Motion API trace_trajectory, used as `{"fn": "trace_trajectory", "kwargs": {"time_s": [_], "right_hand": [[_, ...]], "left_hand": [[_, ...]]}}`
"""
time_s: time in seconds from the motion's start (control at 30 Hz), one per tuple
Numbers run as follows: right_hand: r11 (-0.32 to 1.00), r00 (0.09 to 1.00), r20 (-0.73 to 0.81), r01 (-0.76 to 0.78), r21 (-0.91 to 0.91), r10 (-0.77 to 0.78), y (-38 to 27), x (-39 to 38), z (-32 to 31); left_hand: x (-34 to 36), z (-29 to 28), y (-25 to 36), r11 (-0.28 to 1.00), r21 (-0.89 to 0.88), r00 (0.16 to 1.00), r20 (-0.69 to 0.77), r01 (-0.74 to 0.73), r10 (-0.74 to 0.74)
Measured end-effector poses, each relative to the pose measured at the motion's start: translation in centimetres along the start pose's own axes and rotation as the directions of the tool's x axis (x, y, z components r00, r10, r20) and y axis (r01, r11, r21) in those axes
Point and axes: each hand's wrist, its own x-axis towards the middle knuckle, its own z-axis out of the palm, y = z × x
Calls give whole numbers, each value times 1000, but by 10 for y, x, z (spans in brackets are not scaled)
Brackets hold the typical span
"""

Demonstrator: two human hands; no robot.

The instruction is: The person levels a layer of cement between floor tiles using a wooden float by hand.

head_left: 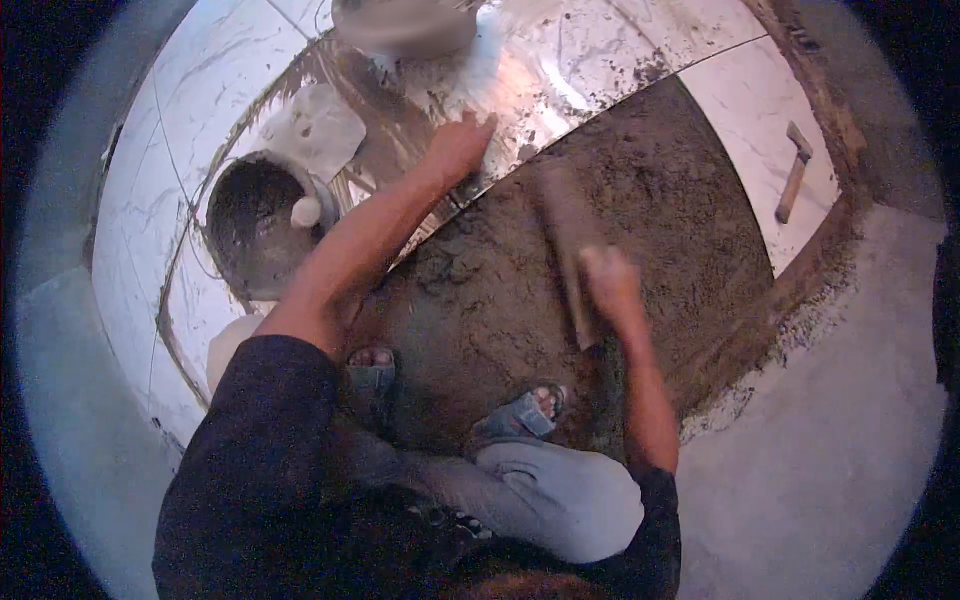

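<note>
Head view looks down on a big bed of wet, dark brown mud set among shiny white tiles with thin grey lines. A long, straight, brown board is on the mud, near the middle of the bed, with its far end pointing to the bed's top edge. It is a bit blurry, and I cannot tell if it is wood or metal. The right hand has its fingers curled shut around the board, nearer to its low end. The left hand is at the bed's top edge, over muddy tile, with a finger poking out. I cannot see its palm, so I cannot tell how far it is closed, but nothing shows in it.

Two feet with bare toes are at the near side of the bed. Past the left edge of the bed, a round, dark bucket of grey-brown mud stands on the tiles. A blurry, round, grey tub sits at the top. A small hammer with a wooden handle lies on the white tile strip by the bed's right edge. Crumbly brown dirt runs outside that strip, and smooth grey floor spreads beyond it. A bright light shines on the top tiles.
</note>
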Motion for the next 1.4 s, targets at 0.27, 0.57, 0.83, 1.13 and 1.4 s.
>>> {"fn": "trace_trajectory", "kwargs": {"time_s": [0.27,0.57,0.83,1.13,1.4], "right_hand": [[724,915,22,-332,604,402,77,43,-66],[826,838,520,-406,391,166,-3,21,-24],[976,931,366,-77,204,-3,-30,15,20],[999,943,333,-28,47,10,-48,8,1],[994,920,386,-26,-107,66,-59,6,5]], "left_hand": [[7,-8,4,1000,6,997,73,14,-15],[11,9,0,1000,-14,1000,-9,-20,20],[10,5,2,1000,-2,997,-70,-16,15],[10,4,-2,999,-29,1000,-18,14,-14],[14,11,-1,1000,-25,1000,-10,16,-17]]}}
